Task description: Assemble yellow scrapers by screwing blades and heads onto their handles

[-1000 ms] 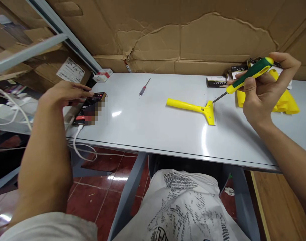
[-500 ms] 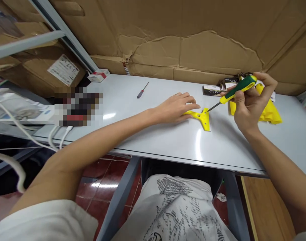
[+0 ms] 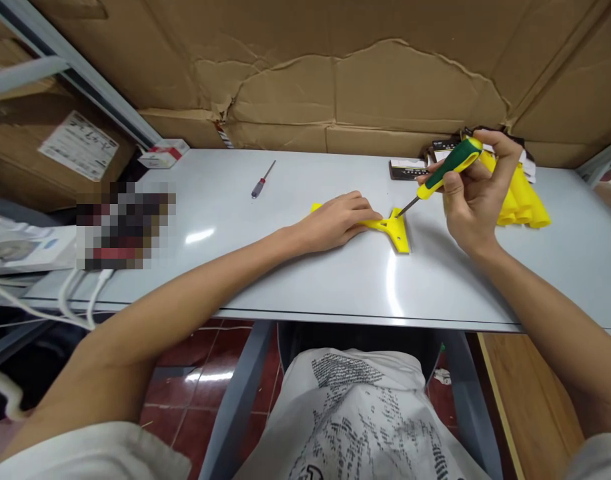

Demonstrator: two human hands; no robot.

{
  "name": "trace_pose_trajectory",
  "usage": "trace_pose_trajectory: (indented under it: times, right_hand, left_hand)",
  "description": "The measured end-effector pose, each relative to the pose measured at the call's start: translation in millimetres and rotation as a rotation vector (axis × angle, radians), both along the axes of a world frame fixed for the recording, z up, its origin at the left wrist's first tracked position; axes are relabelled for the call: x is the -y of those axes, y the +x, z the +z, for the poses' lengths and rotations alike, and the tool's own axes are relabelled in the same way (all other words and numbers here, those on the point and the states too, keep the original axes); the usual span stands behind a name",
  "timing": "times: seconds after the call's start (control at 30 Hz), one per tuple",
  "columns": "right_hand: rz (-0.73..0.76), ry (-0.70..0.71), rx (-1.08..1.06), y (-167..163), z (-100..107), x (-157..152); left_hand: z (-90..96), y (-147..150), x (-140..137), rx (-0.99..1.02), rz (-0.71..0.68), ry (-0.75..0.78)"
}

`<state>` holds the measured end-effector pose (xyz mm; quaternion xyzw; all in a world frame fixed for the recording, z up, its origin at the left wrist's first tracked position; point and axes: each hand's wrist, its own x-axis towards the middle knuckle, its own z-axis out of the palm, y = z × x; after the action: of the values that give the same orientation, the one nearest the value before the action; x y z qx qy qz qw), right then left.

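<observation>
A yellow scraper (image 3: 397,233) with a wide T-shaped head lies flat on the table. My left hand (image 3: 339,222) is closed over its handle, whose far end sticks out behind the wrist side. My right hand (image 3: 478,190) grips a screwdriver (image 3: 450,168) with a green and yellow handle. The screwdriver slants down to the left, and its tip meets the scraper head near the upper screw hole. Part of the scraper's handle is hidden under my left fingers.
A small screwdriver (image 3: 263,180) lies behind my left arm. Several yellow pieces (image 3: 523,200) and black-and-white small boxes (image 3: 408,169) sit at the back right. A red and white box (image 3: 164,153) stands at the back left. Cardboard (image 3: 365,87) lines the table's rear.
My left hand has settled lower and closed more fully around the scraper handle. The screwdriver tip stays at the scraper head. The whole view has shifted slightly.
</observation>
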<state>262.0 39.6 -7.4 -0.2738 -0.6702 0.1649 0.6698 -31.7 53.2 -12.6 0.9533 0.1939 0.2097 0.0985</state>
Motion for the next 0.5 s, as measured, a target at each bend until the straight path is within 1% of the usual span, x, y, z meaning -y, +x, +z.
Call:
trace_pose_trajectory:
  times: [0.1, 0.27, 0.37, 0.5]
  right_hand:
    - [0.017, 0.027, -0.013, 1, -2, -2]
    - [-0.002, -0.018, 0.039, 1, 0, 0]
    - [0.0, -0.025, 0.024, -2, 5, 2]
    - [0.102, -0.135, 0.045, -2, 15, 1]
  left_hand:
    - [-1.2, 1, 0, 0.002, 0.001, 0.012]
    - [-2.6, 1, -1, 0.005, 0.005, 0.028]
    - [-2.3, 1, -2, 0.007, -0.004, 0.024]
    - [-2.1, 1, -3, 0.006, -0.01, 0.019]
